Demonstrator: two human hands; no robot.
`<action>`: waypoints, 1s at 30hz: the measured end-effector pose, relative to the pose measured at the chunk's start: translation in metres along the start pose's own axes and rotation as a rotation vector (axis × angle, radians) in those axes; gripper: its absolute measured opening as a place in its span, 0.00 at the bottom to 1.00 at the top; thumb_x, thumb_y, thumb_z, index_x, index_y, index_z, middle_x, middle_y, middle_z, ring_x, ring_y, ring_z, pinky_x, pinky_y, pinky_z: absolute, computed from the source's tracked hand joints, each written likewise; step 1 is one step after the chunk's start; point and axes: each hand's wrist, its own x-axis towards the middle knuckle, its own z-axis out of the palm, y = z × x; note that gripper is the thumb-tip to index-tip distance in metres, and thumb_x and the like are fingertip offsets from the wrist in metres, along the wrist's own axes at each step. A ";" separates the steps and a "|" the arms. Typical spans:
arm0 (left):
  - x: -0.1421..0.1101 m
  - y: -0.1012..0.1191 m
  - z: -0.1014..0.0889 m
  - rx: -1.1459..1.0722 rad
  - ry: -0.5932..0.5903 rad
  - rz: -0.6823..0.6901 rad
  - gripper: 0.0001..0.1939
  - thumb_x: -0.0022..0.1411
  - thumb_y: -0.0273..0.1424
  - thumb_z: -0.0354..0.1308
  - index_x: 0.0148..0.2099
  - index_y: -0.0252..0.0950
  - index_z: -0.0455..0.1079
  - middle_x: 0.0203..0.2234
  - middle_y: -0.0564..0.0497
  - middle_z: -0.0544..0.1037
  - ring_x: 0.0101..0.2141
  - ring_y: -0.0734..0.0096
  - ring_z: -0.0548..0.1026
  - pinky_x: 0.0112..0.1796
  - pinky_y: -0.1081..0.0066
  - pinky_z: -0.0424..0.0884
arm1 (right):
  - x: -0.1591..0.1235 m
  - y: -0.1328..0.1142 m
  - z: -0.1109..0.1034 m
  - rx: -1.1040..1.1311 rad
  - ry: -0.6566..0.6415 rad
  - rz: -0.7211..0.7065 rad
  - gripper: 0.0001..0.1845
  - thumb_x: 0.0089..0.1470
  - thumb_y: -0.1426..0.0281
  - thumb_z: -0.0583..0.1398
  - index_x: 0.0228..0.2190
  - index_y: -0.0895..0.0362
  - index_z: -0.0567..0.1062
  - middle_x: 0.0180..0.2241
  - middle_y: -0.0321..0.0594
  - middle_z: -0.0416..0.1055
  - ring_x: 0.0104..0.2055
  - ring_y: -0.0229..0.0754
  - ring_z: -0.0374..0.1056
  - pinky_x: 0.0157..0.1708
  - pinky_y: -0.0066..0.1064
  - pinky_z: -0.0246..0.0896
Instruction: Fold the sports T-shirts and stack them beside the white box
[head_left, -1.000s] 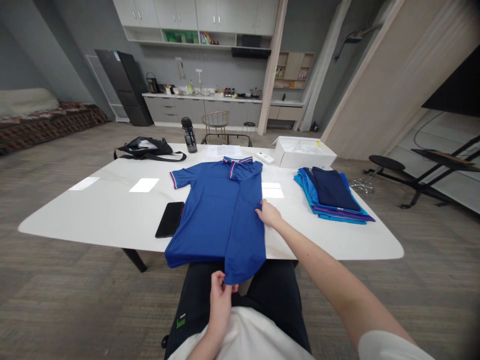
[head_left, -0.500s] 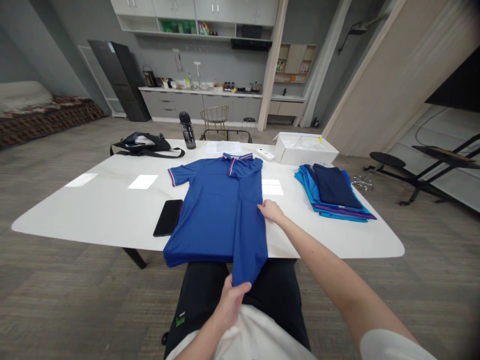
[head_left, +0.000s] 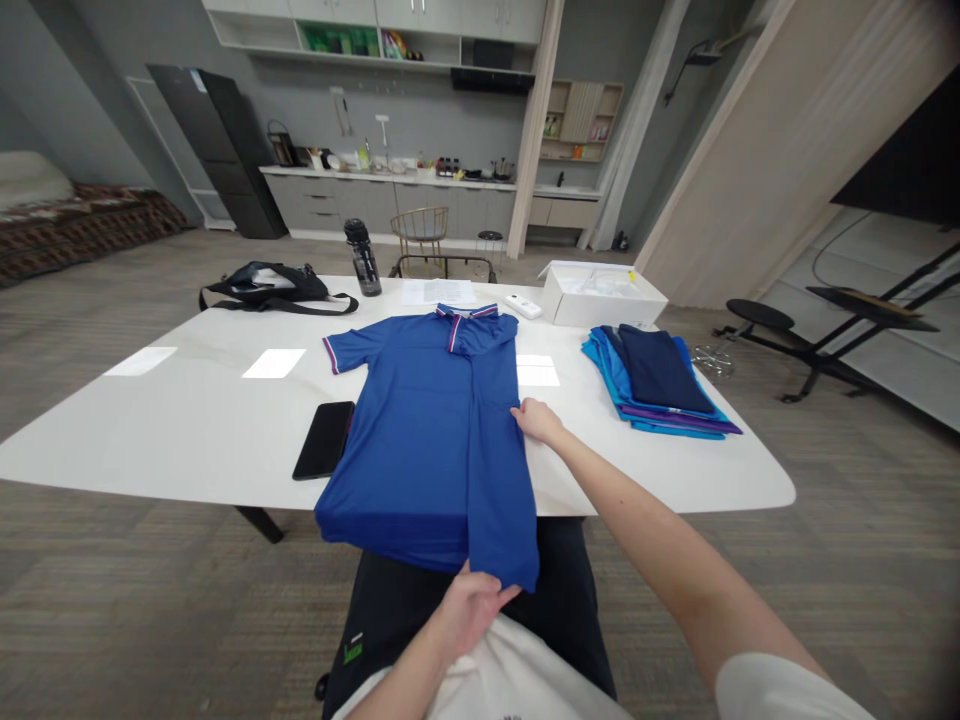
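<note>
A blue polo shirt (head_left: 412, 420) with red-and-white trim lies on the white table, its collar toward the far side. Its right side is folded inward in a long strip, and the hem hangs over the near table edge above my lap. My left hand (head_left: 474, 605) is closed on the hem at the bottom of that strip, with some fingers under the cloth. Farther up, my right hand (head_left: 537, 420) pinches the shirt's folded right edge. The left sleeve of the shirt in view lies spread out.
A black phone (head_left: 324, 440) touches the shirt's left side. Folded clothes (head_left: 660, 385) are stacked at right, before a white box (head_left: 604, 295). A black bag (head_left: 274, 288), a bottle (head_left: 363, 258), papers (head_left: 439, 291) and a white remote-like object (head_left: 523, 306) lie along the table's far side.
My left hand has shifted slightly along the hem, and the folded strip's lower end has spread wider to the right. My right hand stays at the folded edge. The view has shifted a little.
</note>
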 end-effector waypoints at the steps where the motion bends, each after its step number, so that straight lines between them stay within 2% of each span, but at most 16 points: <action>1: 0.001 -0.001 -0.001 0.006 0.011 -0.034 0.15 0.44 0.24 0.63 0.39 0.37 0.76 0.39 0.47 0.82 0.46 0.56 0.79 0.58 0.51 0.67 | -0.001 0.000 0.000 -0.003 -0.003 0.004 0.19 0.66 0.58 0.55 0.43 0.60 0.76 0.45 0.58 0.78 0.49 0.54 0.75 0.42 0.35 0.65; 4: 0.006 0.001 -0.005 0.124 0.111 -0.156 0.17 0.46 0.27 0.72 0.40 0.35 0.75 0.42 0.44 0.81 0.47 0.56 0.79 0.57 0.56 0.68 | -0.004 0.000 -0.002 -0.013 -0.005 0.015 0.18 0.65 0.57 0.56 0.42 0.59 0.76 0.45 0.57 0.78 0.49 0.55 0.75 0.43 0.37 0.65; 6: 0.009 0.004 -0.007 0.244 0.207 -0.158 0.23 0.46 0.34 0.75 0.44 0.34 0.75 0.45 0.41 0.80 0.47 0.57 0.79 0.52 0.60 0.71 | -0.007 -0.001 -0.004 -0.016 0.003 0.019 0.17 0.64 0.57 0.57 0.43 0.58 0.74 0.44 0.57 0.77 0.49 0.56 0.75 0.43 0.38 0.65; 9: 0.017 0.009 -0.010 0.360 0.368 0.047 0.30 0.43 0.42 0.78 0.46 0.34 0.75 0.37 0.45 0.80 0.38 0.64 0.79 0.40 0.68 0.72 | -0.011 -0.005 -0.008 -0.024 0.050 0.019 0.18 0.64 0.57 0.57 0.48 0.58 0.71 0.45 0.58 0.77 0.48 0.56 0.75 0.43 0.40 0.66; 12: 0.029 0.005 -0.019 0.388 0.515 0.237 0.29 0.38 0.47 0.78 0.38 0.34 0.75 0.27 0.53 0.75 0.29 0.72 0.74 0.32 0.74 0.69 | -0.012 -0.012 -0.009 -0.042 0.125 -0.011 0.18 0.65 0.60 0.56 0.51 0.57 0.67 0.45 0.57 0.76 0.46 0.57 0.75 0.42 0.41 0.65; 14: 0.040 -0.003 -0.027 0.392 0.531 0.226 0.30 0.38 0.52 0.76 0.31 0.34 0.72 0.22 0.55 0.71 0.24 0.75 0.70 0.27 0.74 0.66 | -0.012 -0.017 -0.007 -0.045 0.173 -0.063 0.16 0.65 0.62 0.55 0.51 0.56 0.66 0.45 0.54 0.76 0.46 0.56 0.75 0.42 0.40 0.64; 17: 0.049 -0.018 -0.039 0.465 0.465 0.072 0.32 0.36 0.59 0.73 0.24 0.36 0.67 0.16 0.56 0.66 0.18 0.77 0.62 0.21 0.73 0.60 | -0.007 -0.022 -0.002 -0.047 0.214 -0.130 0.12 0.65 0.63 0.55 0.48 0.53 0.68 0.46 0.50 0.76 0.46 0.53 0.74 0.41 0.37 0.63; 20: 0.039 -0.012 -0.036 0.779 0.340 -0.039 0.27 0.44 0.56 0.70 0.23 0.38 0.68 0.14 0.55 0.67 0.15 0.76 0.59 0.19 0.72 0.55 | 0.002 -0.023 0.002 -0.033 0.215 -0.142 0.09 0.65 0.64 0.56 0.45 0.53 0.70 0.45 0.48 0.75 0.45 0.51 0.73 0.40 0.35 0.62; 21: 0.032 -0.001 -0.029 0.920 0.249 -0.047 0.23 0.47 0.52 0.70 0.24 0.38 0.71 0.15 0.54 0.69 0.16 0.74 0.61 0.20 0.72 0.55 | 0.007 -0.023 0.002 -0.018 0.214 -0.142 0.09 0.65 0.64 0.56 0.45 0.53 0.70 0.45 0.48 0.75 0.45 0.50 0.73 0.40 0.35 0.62; 23: 0.016 0.039 -0.005 1.158 -0.068 -0.032 0.13 0.49 0.42 0.71 0.32 0.40 0.79 0.22 0.51 0.77 0.21 0.68 0.71 0.24 0.71 0.61 | 0.019 -0.021 -0.001 0.019 0.224 -0.139 0.10 0.65 0.62 0.56 0.44 0.53 0.71 0.45 0.47 0.75 0.46 0.50 0.73 0.40 0.35 0.62; 25: 0.012 0.095 0.027 1.244 -0.439 -0.075 0.13 0.53 0.41 0.70 0.40 0.43 0.82 0.29 0.49 0.82 0.29 0.62 0.78 0.29 0.69 0.68 | 0.038 -0.018 -0.008 0.059 0.237 -0.131 0.11 0.64 0.61 0.57 0.45 0.53 0.72 0.46 0.47 0.75 0.46 0.49 0.72 0.41 0.34 0.62; 26: 0.018 0.126 0.044 1.244 -0.552 -0.075 0.14 0.57 0.41 0.68 0.45 0.44 0.82 0.32 0.49 0.83 0.32 0.60 0.79 0.32 0.68 0.70 | 0.050 -0.016 -0.013 0.080 0.238 -0.127 0.12 0.64 0.61 0.57 0.45 0.54 0.72 0.46 0.47 0.74 0.46 0.48 0.72 0.42 0.34 0.63; 27: 0.031 0.156 0.059 1.243 -0.574 -0.040 0.15 0.59 0.41 0.66 0.47 0.43 0.81 0.33 0.48 0.83 0.34 0.59 0.80 0.34 0.67 0.71 | 0.064 -0.015 -0.018 0.102 0.237 -0.122 0.12 0.63 0.62 0.58 0.45 0.54 0.72 0.46 0.48 0.74 0.46 0.48 0.72 0.43 0.34 0.63; 28: 0.051 0.186 0.072 1.265 -0.521 0.039 0.14 0.61 0.40 0.64 0.46 0.41 0.81 0.32 0.48 0.82 0.33 0.60 0.79 0.33 0.67 0.71 | 0.080 -0.013 -0.025 0.129 0.235 -0.119 0.13 0.62 0.63 0.59 0.46 0.55 0.73 0.47 0.48 0.74 0.46 0.48 0.72 0.44 0.34 0.63; 30: 0.110 0.239 0.089 1.361 -0.307 0.285 0.11 0.62 0.36 0.61 0.43 0.38 0.80 0.32 0.48 0.81 0.33 0.61 0.79 0.36 0.67 0.71 | 0.116 -0.009 -0.037 0.187 0.233 -0.117 0.16 0.60 0.67 0.59 0.49 0.57 0.73 0.48 0.50 0.73 0.46 0.48 0.72 0.46 0.35 0.64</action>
